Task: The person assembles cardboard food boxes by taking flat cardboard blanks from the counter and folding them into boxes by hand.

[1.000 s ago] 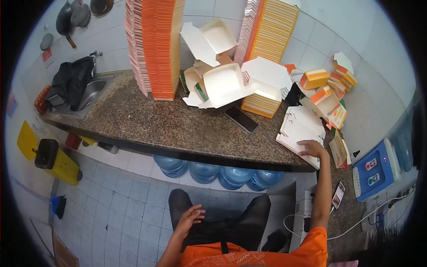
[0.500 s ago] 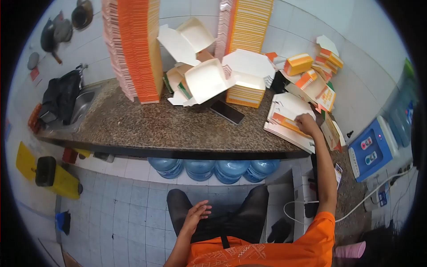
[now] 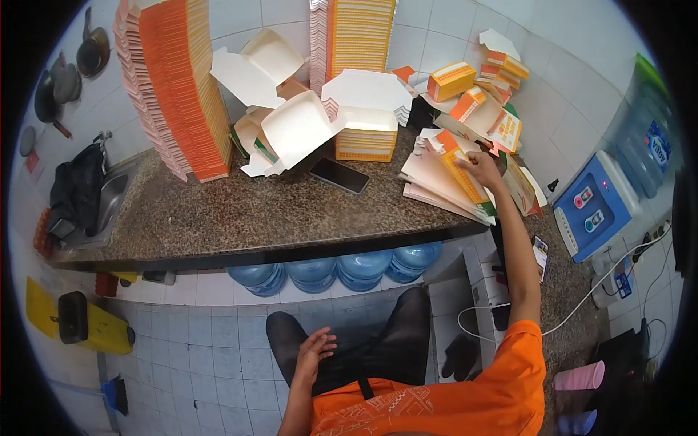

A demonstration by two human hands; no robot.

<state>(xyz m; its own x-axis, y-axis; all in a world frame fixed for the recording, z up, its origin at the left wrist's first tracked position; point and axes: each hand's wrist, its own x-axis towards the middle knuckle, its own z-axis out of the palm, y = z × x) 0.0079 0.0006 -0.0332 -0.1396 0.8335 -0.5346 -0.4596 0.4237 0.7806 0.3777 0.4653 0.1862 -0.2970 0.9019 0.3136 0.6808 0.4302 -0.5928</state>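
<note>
My right hand (image 3: pixel 480 171) pinches the edge of a flat, unfolded food carton (image 3: pixel 461 173) with an orange and yellow printed strip, tilting it up from the pile of flat cartons (image 3: pixel 422 174) on the counter's right side. Over my lap, my left hand (image 3: pixel 315 350) hangs with its fingers apart and nothing in it. Left of the pile stands a folded yellow box (image 3: pixel 366 139) with its white lid raised. Beside that, open white-lined boxes (image 3: pixel 302 132) lie tilted against each other. Some orange and yellow boxes (image 3: pixel 451 80) are heaped behind the pile.
A tall stack of nested orange cartons (image 3: pixel 178 87) rises at the left, another yellow stack (image 3: pixel 361 36) at the back. A phone (image 3: pixel 339 176) lies on the granite counter (image 3: pixel 254 218). Water jugs (image 3: pixel 313 272) stand beneath. A blue water dispenser (image 3: pixel 600 207) is at the right.
The view has shifted, so the counter items appear farther left. My right hand has raised the edge of the top flat carton, showing more of its printed side. My left hand stays over my lap.
</note>
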